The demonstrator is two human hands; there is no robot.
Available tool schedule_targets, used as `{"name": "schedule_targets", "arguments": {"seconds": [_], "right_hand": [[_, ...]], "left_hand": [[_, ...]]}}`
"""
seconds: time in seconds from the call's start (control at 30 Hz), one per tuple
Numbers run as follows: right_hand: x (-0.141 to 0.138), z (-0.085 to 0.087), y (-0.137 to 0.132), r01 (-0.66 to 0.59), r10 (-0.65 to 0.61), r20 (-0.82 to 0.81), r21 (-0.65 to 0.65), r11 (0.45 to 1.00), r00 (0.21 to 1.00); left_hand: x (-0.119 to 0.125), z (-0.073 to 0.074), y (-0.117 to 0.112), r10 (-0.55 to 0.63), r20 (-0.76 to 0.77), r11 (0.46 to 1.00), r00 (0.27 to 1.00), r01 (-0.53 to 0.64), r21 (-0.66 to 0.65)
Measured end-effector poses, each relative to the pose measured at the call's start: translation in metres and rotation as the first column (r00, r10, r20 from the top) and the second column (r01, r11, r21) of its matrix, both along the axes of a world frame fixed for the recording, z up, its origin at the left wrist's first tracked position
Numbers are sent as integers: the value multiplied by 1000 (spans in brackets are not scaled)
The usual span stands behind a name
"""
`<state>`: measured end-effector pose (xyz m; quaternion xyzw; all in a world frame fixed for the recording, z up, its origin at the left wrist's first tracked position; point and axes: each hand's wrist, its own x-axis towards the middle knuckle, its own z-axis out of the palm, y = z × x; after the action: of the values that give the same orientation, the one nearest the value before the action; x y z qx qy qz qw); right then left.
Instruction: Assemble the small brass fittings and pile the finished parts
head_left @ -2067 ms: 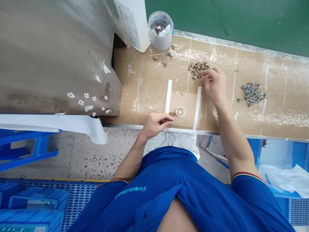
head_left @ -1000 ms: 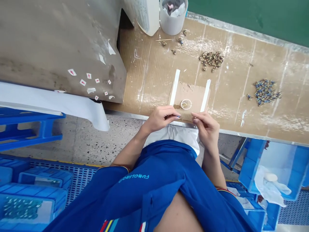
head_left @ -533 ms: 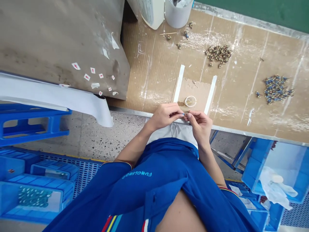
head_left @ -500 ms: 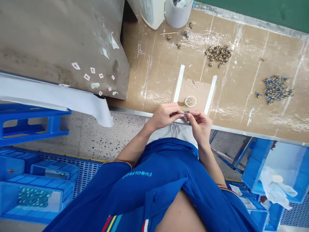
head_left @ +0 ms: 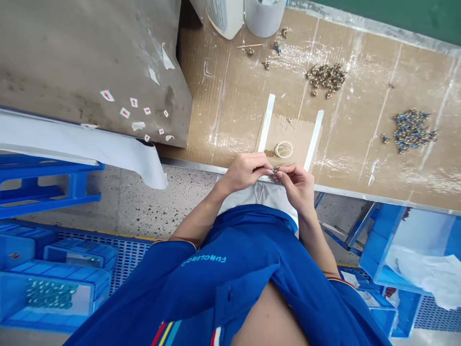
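Between the fingertips of both hands is a small blue and brass-coloured metal part [head_left: 275, 170], mostly covered by the fingers. My left hand [head_left: 246, 171] pinches its blue end. On the brass-coloured side, my right hand [head_left: 297, 184] grips it with thumb and forefinger. Both hands are at the table's front edge. Just beyond them a small round white cup [head_left: 284, 149], with a thin stick in it, sits on a cardboard patch [head_left: 293, 129] between two white tape strips.
On the cardboard-covered table [head_left: 230, 110] lie a pile of brass-coloured parts [head_left: 327, 79] and a pile of blue and brass parts [head_left: 413, 130]. A white bucket [head_left: 264, 18], a bottle [head_left: 226, 17] and a toothpick [head_left: 249, 46] are at the back. A metal cabinet [head_left: 90, 57] stands left.
Both hands keep hold of the small part with only a slight shift of the fingers. The camera view has moved a little. White sheeting in the right-hand bin has changed shape.
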<state>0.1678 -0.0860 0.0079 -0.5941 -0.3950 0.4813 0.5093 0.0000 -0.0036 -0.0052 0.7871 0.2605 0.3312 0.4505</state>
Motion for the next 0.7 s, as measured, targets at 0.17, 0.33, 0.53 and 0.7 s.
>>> {"name": "schedule_targets", "arguments": {"seconds": [0.17, 0.33, 0.53, 0.7], "right_hand": [[3, 0, 1, -82, 82, 36, 3, 997, 996], [1, -1, 1, -97, 95, 107, 14, 995, 990], [-3, -1, 0, -69, 73, 124, -40, 997, 990], [-3, -3, -2, -2, 4, 31, -79, 997, 999]], "left_hand": [[0, 2, -1, -16, -39, 1000, 999, 15, -24], [1, 1, -3, -10, -85, 999, 996, 7, -42], [-1, 2, -1, -30, -67, 995, 997, 23, -93], [-2, 6, 3, -53, -55, 994, 997, 47, -95]]}}
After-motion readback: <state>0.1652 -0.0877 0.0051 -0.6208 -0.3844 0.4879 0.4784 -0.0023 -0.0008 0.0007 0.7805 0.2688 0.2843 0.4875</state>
